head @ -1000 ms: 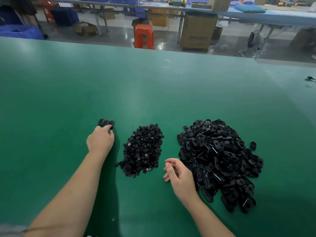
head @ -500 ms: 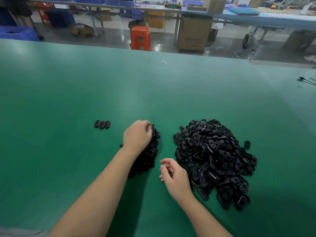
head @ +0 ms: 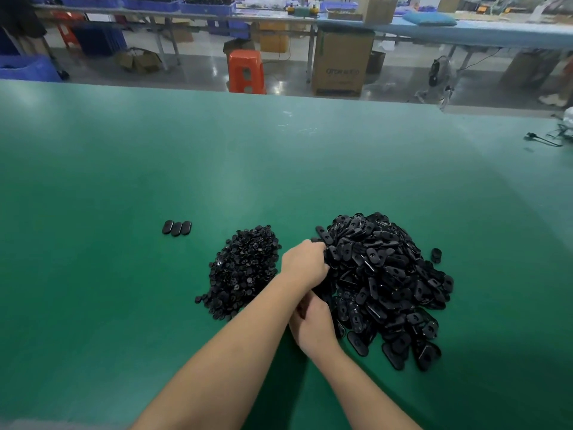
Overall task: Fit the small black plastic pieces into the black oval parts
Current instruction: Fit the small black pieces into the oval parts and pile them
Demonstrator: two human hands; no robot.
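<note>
Both hands now meet at the near-left edge of the big heap of black oval plastic parts (head: 381, 283). Half a second ago the left hand (head: 305, 265) was curled over the smaller heap of small black plastic pieces (head: 245, 271), left of the oval heap; it has since crossed over, fingers curled into the ovals, likely carrying a small piece, though none shows. The right hand (head: 313, 327) lies tucked beneath the left forearm, its fingers hidden, so its grasp cannot be told. Three finished black ovals (head: 176, 228) sit in a row far left of the oval heap on the green table (head: 124, 181). Another fitting looks about to begin.
</note>
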